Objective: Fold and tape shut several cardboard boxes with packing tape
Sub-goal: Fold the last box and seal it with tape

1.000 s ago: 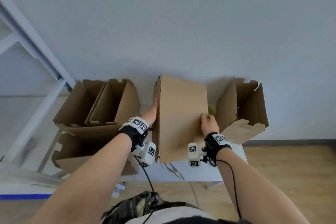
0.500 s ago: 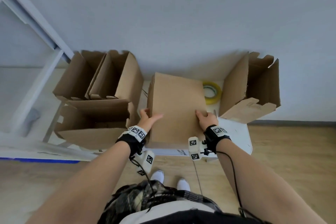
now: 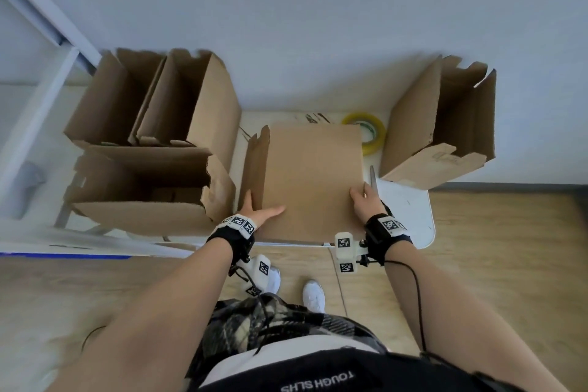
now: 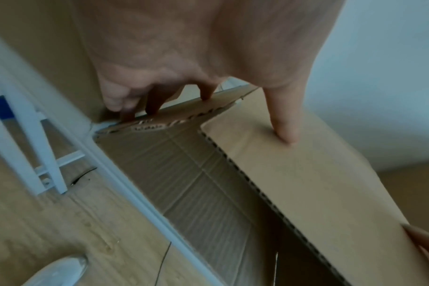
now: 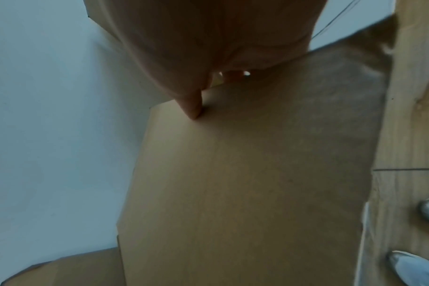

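I had the box [image 3: 313,181] lying on its side on the white counter [image 3: 410,210], its broad brown face turned up, its open end facing me at the near edge. My left hand [image 3: 257,212] held its near left corner: the thumb lay flat on the top face, and the fingers [image 4: 206,92] curled over the edge of the side flap, as the left wrist view showed. That grip was grasping the box. My right hand [image 3: 364,205] held the near right corner, thumb pressed on the top face; the other fingers went down past the right edge, mostly hidden. I took that grip to be grasping the box too.

The tape roll [image 3: 369,130], yellow, lay on the counter just past the far right corner of the box, partly hidden behind it. A thin grey tool [image 3: 373,181] lay on the counter just right of my right hand; what it was I could not tell.

On the left stood a pile of open boxes [image 3: 152,149], close against my box. On the right an open box [image 3: 445,124] leaned by the wall, one flap hanging over the counter. My white shoes [image 3: 313,296] showed below on the wood floor [image 3: 509,264].
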`<state>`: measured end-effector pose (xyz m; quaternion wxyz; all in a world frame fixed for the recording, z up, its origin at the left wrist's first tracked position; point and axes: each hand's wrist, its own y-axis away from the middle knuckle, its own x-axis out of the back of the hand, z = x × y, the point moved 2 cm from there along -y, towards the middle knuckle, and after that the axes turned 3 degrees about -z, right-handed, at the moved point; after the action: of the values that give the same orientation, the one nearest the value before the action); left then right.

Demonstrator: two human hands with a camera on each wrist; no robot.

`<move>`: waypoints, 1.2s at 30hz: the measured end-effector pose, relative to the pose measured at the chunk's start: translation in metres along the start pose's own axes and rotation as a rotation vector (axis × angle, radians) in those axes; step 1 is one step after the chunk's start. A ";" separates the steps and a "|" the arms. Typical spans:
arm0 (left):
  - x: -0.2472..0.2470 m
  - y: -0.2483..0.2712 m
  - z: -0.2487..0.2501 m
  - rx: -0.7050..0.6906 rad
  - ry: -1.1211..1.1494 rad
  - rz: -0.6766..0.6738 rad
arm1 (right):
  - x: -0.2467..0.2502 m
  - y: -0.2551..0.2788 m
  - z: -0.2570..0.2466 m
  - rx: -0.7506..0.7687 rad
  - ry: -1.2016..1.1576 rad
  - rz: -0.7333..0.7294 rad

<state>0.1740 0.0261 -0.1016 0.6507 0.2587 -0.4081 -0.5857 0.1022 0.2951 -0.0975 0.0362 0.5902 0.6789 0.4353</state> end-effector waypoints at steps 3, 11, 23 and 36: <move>0.000 -0.013 -0.012 0.023 0.009 0.031 | -0.004 0.006 0.006 0.019 -0.099 -0.037; -0.003 0.028 0.012 -0.022 0.283 0.101 | -0.014 0.017 -0.014 0.169 -0.191 -0.137; 0.030 0.082 0.080 -0.073 0.358 0.175 | 0.037 0.071 -0.103 0.104 -0.484 0.057; 0.051 0.121 0.144 -0.395 -0.383 0.444 | 0.061 0.101 -0.128 0.379 -0.143 0.192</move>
<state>0.1191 0.0186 0.0853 0.7114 -0.0816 -0.4479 -0.5354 0.0903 0.2679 0.0739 -0.0689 0.6778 0.6850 0.2582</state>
